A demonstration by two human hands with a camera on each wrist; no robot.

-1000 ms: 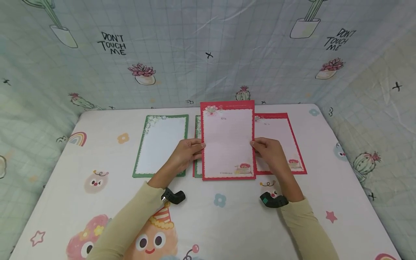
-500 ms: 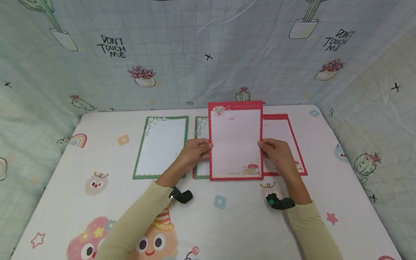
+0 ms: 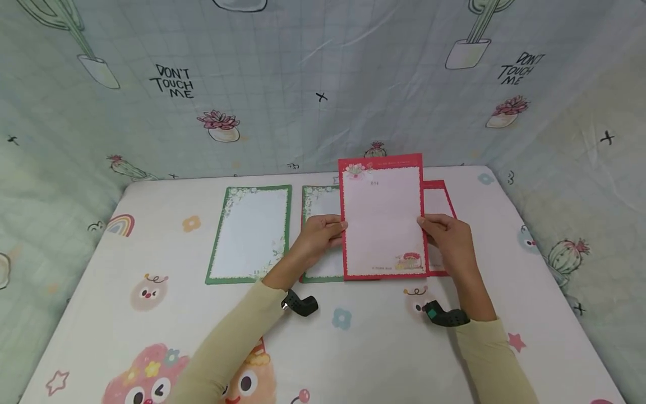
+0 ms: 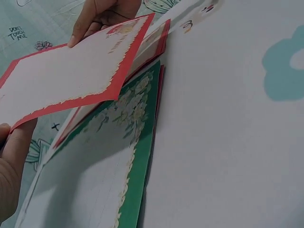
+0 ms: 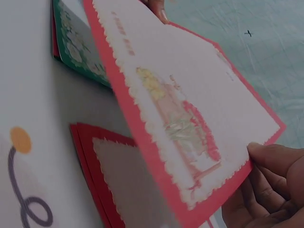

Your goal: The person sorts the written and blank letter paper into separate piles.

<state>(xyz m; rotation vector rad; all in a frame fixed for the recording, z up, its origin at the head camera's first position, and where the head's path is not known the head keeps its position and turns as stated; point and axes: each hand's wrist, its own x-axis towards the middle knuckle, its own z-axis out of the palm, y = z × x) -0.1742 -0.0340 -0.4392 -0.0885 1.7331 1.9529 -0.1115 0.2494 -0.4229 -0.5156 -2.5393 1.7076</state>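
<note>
Between both hands I hold up a pink sheet of paper with a red border (image 3: 383, 219), raised above the table. My left hand (image 3: 319, 240) pinches its left edge, thumb in front. The right hand (image 3: 451, 241) pinches the opposite edge, also with the thumb on the front. Partly hidden behind the raised sheet lies a red-bordered stack (image 5: 88, 175) of paper on the right. Under my left hand is a green-bordered sheet (image 4: 95, 185), with red edges showing beneath it. Another green-bordered sheet (image 3: 248, 233) lies flat further left.
The sheets lie along the far part of a table with a white printed cloth (image 3: 378, 359). A patterned fabric backdrop (image 3: 282, 73) rises right behind the table's far edge. Black cameras (image 3: 446, 314) are strapped to both wrists.
Both hands have moved right together, carrying the red-bordered sheet from over the middle sheets towards the red-bordered stack. More of the middle green-bordered sheet shows now. The head view has tilted slightly up.
</note>
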